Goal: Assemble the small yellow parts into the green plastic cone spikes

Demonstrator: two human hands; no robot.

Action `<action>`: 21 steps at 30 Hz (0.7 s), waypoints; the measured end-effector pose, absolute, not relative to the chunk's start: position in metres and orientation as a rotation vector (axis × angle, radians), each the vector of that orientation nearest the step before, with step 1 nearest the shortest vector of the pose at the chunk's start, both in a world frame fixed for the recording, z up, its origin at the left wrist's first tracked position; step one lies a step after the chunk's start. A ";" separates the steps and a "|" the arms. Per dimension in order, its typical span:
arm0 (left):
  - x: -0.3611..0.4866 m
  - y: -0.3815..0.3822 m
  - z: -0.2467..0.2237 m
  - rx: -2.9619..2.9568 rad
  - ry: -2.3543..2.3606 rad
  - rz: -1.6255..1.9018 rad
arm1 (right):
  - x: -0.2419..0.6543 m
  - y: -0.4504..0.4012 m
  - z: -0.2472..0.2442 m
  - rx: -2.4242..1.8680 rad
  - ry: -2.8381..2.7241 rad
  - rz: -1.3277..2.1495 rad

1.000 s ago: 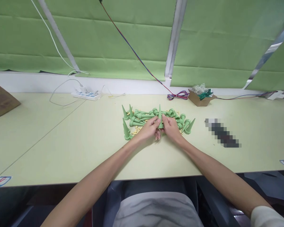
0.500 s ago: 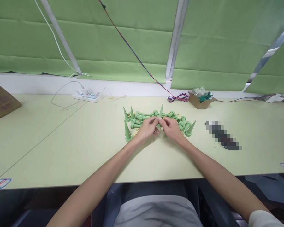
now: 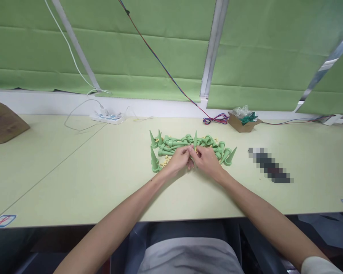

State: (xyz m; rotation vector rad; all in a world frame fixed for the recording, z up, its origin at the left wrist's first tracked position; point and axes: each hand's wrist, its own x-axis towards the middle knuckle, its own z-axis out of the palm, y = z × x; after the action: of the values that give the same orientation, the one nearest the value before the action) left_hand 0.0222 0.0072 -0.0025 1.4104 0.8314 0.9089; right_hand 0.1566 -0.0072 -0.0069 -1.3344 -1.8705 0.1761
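Over the near edge of a pile of green plastic spikes, my two hands meet with their fingertips together. My left hand is closed in a pinch by the base of a point-up green spike, which it seems to grip. Also closed, my right hand presses its thumb and index finger against the left fingertips. Beside its fingers shows a small yellow piece; the fingers hide most of what lies between them. More small yellow pieces lie among the spikes.
A spike stands upright at the pile's left, and another leans at its right. Behind are a power strip, coiled red-blue wire and a small carton. A blurred-out dark object lies right; a brown bag left.
Both hands have come slightly nearer to me, and the upright spike between them has shifted the same way. A yellow piece now shows by the right fingers.
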 end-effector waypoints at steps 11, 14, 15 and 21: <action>0.023 0.008 -0.008 1.391 0.821 0.902 | 0.155 -0.010 -0.002 -1.404 -1.913 0.197; 0.024 0.007 -0.007 1.390 0.851 0.919 | 0.156 -0.007 -0.004 -1.389 -1.893 0.235; 0.025 0.007 -0.006 1.392 0.862 0.926 | 0.156 -0.006 -0.004 -1.381 -1.882 0.248; 0.027 0.006 -0.005 1.406 0.920 0.944 | 0.156 -0.002 -0.006 -1.339 -1.821 0.279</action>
State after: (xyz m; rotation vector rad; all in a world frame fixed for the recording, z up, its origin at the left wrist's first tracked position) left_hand 0.0275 0.0058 -0.0051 1.4060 0.9196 0.9439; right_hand 0.1562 -0.0023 -0.0065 -1.3388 -1.8205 0.2792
